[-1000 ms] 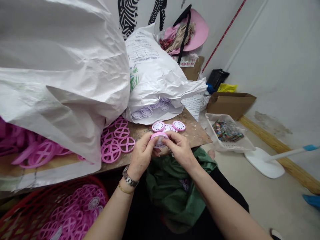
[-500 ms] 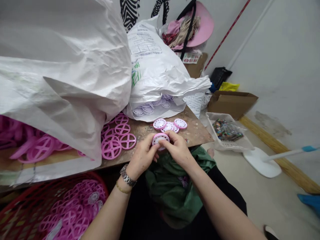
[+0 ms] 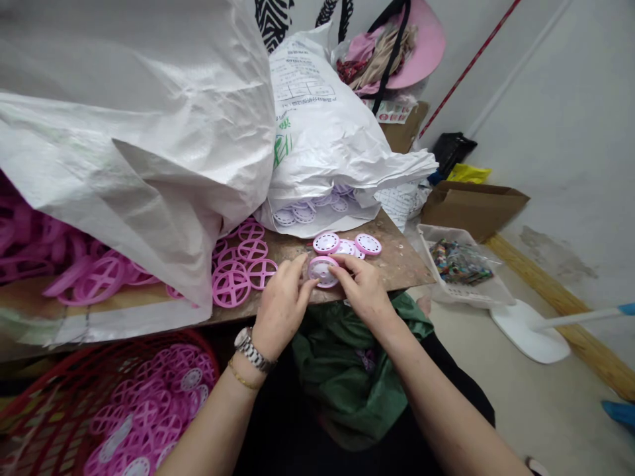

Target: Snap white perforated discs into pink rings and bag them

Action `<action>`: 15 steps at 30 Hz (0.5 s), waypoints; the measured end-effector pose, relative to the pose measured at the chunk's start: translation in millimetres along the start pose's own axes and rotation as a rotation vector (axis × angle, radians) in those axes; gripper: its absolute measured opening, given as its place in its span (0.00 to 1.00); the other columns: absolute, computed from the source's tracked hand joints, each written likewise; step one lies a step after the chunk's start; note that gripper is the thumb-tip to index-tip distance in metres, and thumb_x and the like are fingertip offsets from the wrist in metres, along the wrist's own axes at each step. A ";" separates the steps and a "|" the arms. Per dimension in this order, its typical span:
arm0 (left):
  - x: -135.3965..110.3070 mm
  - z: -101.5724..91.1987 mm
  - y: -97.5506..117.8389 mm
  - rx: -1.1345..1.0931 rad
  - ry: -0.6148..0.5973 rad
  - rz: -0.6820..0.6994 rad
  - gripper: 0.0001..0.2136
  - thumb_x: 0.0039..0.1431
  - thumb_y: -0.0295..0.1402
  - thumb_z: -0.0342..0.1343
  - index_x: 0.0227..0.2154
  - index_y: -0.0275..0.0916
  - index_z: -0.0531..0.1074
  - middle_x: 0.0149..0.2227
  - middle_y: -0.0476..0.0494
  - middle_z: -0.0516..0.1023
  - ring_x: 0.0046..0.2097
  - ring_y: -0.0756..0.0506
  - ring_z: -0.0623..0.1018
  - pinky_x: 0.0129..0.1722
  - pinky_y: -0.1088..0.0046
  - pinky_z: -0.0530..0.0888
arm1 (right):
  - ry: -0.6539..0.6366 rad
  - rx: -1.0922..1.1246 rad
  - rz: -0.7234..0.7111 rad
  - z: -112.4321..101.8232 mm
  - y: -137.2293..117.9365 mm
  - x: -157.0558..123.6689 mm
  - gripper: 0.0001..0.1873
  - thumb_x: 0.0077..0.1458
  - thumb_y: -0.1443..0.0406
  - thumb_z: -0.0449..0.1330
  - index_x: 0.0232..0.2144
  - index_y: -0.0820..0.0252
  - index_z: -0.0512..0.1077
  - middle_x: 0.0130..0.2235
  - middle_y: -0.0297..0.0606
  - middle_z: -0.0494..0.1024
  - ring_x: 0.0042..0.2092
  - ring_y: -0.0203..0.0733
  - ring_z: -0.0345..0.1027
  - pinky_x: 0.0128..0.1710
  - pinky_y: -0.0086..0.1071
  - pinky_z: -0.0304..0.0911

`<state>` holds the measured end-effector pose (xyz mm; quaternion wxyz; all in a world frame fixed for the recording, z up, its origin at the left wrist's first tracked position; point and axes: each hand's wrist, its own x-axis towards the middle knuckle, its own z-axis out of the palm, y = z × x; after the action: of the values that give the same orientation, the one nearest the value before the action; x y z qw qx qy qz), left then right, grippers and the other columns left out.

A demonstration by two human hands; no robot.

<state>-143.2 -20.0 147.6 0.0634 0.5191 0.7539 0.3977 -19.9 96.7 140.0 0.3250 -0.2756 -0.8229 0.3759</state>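
Note:
Over the table's front edge, my right hand [image 3: 363,285] pinches a round white disc with a pink rim [image 3: 323,270] between thumb and fingers at its right side. On the disc's left is my left hand [image 3: 284,301], its thumb and forefinger spread apart. The left thumb tip is at the disc's lower left edge; whether it presses there I cannot tell. Just behind lie several similar white-and-pink discs [image 3: 368,244], partly overlapping. Left of my hands, pink spoked rings [image 3: 231,289] lie on the brown tabletop [image 3: 397,261].
A large white sack [image 3: 198,99] spills pink rings at left. Another printed sack [image 3: 332,125] holds white discs. Below the table, a red basket [image 3: 44,383] contains pink rings and some discs. Green cloth [image 3: 347,390] covers my lap. A white bin [image 3: 464,291] and cardboard box [image 3: 473,208] stand right.
The disc has turned its flat face more toward me. My left thumb and forefinger have spread from their earlier grip, while my right hand keeps hold. The view has shifted slightly left.

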 end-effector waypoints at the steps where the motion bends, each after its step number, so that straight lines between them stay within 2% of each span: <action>1: -2.5 -2.6 -0.4 0.067 0.013 0.023 0.19 0.63 0.35 0.52 0.55 0.37 0.65 0.45 0.38 0.72 0.45 0.40 0.73 0.48 0.61 0.70 | 0.010 -0.074 -0.017 0.9 0.9 0.2 0.12 0.60 0.65 0.54 0.44 0.60 0.74 0.44 0.42 0.79 0.45 0.46 0.71 0.47 0.37 0.62; 4: -11.2 -10.0 -2.7 0.152 0.019 0.051 0.16 0.64 0.33 0.50 0.53 0.38 0.67 0.43 0.39 0.71 0.43 0.42 0.73 0.45 0.64 0.70 | 0.039 -0.336 -0.080 2.0 3.0 1.4 0.13 0.61 0.66 0.54 0.47 0.63 0.72 0.45 0.47 0.77 0.47 0.50 0.69 0.48 0.40 0.62; 7: -21.4 -15.1 -8.2 0.066 0.032 0.085 0.13 0.64 0.30 0.48 0.50 0.39 0.69 0.42 0.41 0.72 0.43 0.44 0.74 0.44 0.68 0.70 | 0.093 -0.514 -0.130 1.2 1.2 2.5 0.13 0.60 0.65 0.56 0.46 0.63 0.72 0.46 0.49 0.74 0.49 0.53 0.66 0.48 0.41 0.61; 9: -29.1 -16.8 -13.0 -0.026 0.071 0.122 0.12 0.65 0.29 0.47 0.48 0.39 0.70 0.41 0.42 0.73 0.43 0.46 0.74 0.45 0.70 0.70 | 0.105 -0.535 -0.172 2.2 -4.2 2.4 0.12 0.61 0.65 0.55 0.46 0.62 0.72 0.45 0.48 0.74 0.48 0.52 0.66 0.48 0.40 0.60; 12: -40.6 -17.7 -18.7 -0.120 0.153 0.134 0.11 0.64 0.27 0.48 0.47 0.41 0.70 0.41 0.43 0.74 0.44 0.47 0.74 0.46 0.71 0.70 | -0.008 -0.498 -0.272 12.6 -18.3 1.9 0.11 0.62 0.66 0.54 0.44 0.61 0.73 0.41 0.44 0.75 0.44 0.47 0.66 0.45 0.36 0.61; 15: -48.8 -17.7 -20.8 -0.189 0.211 0.083 0.11 0.64 0.26 0.48 0.45 0.42 0.71 0.40 0.45 0.75 0.42 0.47 0.74 0.45 0.71 0.70 | -0.163 -0.517 -0.377 35.5 -34.5 3.2 0.11 0.63 0.66 0.53 0.43 0.59 0.74 0.40 0.41 0.74 0.42 0.44 0.66 0.41 0.34 0.60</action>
<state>-145.2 -73.0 130.2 0.0157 0.4969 0.6932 0.5218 -55.5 63.9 150.6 0.2411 -0.1606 -0.9509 0.1084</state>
